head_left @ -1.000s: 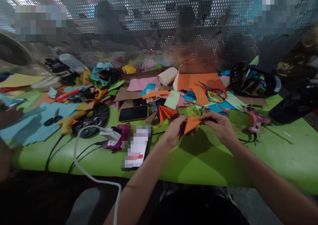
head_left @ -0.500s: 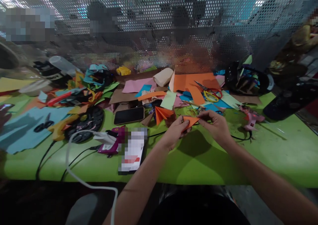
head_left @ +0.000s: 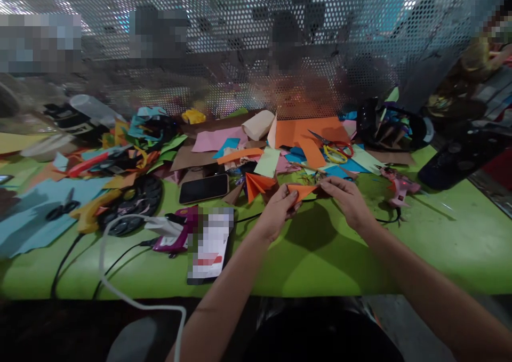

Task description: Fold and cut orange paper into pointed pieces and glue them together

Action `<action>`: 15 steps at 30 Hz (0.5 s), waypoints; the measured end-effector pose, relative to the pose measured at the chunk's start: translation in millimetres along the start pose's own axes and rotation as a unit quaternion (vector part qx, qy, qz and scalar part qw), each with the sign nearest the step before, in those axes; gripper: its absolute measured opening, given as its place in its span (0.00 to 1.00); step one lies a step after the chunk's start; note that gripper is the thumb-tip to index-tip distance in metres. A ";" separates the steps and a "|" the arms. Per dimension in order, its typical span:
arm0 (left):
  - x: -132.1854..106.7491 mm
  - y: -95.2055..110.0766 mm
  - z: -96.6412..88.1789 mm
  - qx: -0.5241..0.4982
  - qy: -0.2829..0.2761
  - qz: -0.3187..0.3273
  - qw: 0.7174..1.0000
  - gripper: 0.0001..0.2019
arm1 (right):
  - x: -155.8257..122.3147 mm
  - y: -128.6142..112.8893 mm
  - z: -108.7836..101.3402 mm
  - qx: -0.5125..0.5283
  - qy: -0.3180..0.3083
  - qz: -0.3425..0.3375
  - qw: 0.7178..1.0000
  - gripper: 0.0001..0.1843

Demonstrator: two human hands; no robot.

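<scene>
Over the green table, my left hand (head_left: 278, 211) is closed on a small folded piece of orange paper (head_left: 302, 193), thumb on top and fingers underneath. The paper narrows to a point towards the right. My right hand (head_left: 347, 199) is closed in a pinch at that pointed tip; its fingertips hide the very end. Just left of and behind my left hand, a pleated orange paper shape (head_left: 258, 185) stands on the table. Scissors with yellow and red handles (head_left: 338, 153) lie beyond the hands on orange paper sheets (head_left: 296, 131).
A dark phone (head_left: 204, 188) and a lit phone (head_left: 210, 244) lie left of my forearm. A purple device (head_left: 176, 234) with cables, a yellow glue gun (head_left: 94, 207) and black scissors (head_left: 64, 207) are further left. To the right are a pink glue gun (head_left: 400, 188) and a dark bottle (head_left: 456, 159).
The orange paper has turned and shows a longer, narrower point. My left hand has shifted slightly left over it, and my right fingers have moved out to its tip. The whole view has shifted slightly.
</scene>
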State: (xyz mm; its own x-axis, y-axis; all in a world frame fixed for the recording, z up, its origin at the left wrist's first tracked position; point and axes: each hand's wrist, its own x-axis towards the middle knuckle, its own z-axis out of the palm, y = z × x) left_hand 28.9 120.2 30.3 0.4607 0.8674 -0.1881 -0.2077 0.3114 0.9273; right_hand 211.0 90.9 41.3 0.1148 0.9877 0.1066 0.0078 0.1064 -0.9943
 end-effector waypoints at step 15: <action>-3.0 4.2 4.7 0.042 -0.005 -0.008 0.999 0.17 | -0.9 6.3 1.4 -0.149 0.006 -0.038 0.988 0.16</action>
State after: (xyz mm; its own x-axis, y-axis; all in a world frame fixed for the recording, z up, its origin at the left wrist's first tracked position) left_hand 30.7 117.1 36.3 0.4720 0.8586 -0.2000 -0.1276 0.2910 0.9482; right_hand 209.5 90.9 35.0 0.1138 0.9765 0.1831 0.3091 0.1404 -0.9406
